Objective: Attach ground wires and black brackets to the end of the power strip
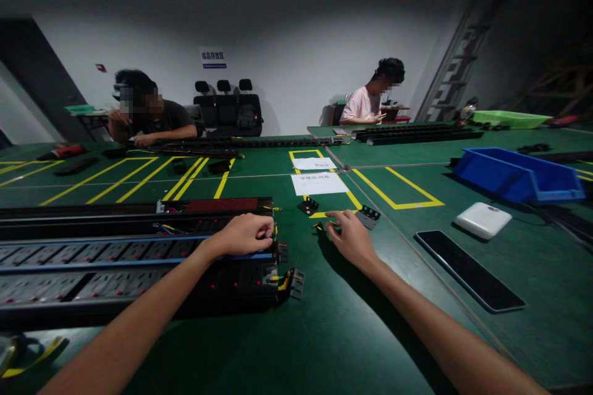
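My left hand (248,235), its fingers curled closed, rests on the right end of a long black socket strip (115,253) with blue edges. Yellow-green wire shows just beside the fingertips; what they pinch is hidden. Over the green table my right hand (351,239) is open, index finger stretched out and thumb apart. It is nearest to a small black part (308,205) and a grey-black end piece (369,216) with holes. A tiny yellow-and-black piece (317,227) lies left of its fingers. Another end piece (297,283) hangs by wires from the nearer strip (194,287).
To the right lie a phone (470,270), a white box (482,220) and a blue bin (519,176). Paper sheets (319,183) lie inside yellow tape lines ahead. Across the table sit two people, one in dark clothing (173,120), one in pink (364,105).
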